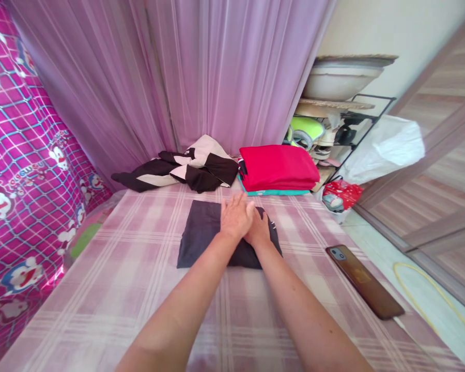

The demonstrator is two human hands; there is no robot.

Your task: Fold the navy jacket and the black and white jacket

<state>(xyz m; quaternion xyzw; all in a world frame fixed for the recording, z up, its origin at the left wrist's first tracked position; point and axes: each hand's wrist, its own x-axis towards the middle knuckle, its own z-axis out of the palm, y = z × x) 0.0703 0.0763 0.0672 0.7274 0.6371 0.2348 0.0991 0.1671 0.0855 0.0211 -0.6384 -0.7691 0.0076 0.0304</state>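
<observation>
A dark grey folded garment [203,232] lies flat on the plaid-covered surface [139,289] in front of me. My left hand [236,216] rests on it with fingers stretched out, partly over the other hand. Pressed flat against the cloth beside it, my right hand [259,228] has its fingers partly hidden by the left one. Neither hand grips anything. Small white marks show at the garment's right edge. Behind it sits a stack of folded clothes with a red piece [279,168] on top. To the left of that stack lies a crumpled black-and-cream garment [201,165].
A brown-cased phone [364,281] with a white cable lies near the right edge. Purple curtains [225,72] hang behind. At the right stand a rack [356,121] with basins and shoes, a white bag [387,147] and a wooden door [430,181]. Pink patterned cloth [23,170] hangs left.
</observation>
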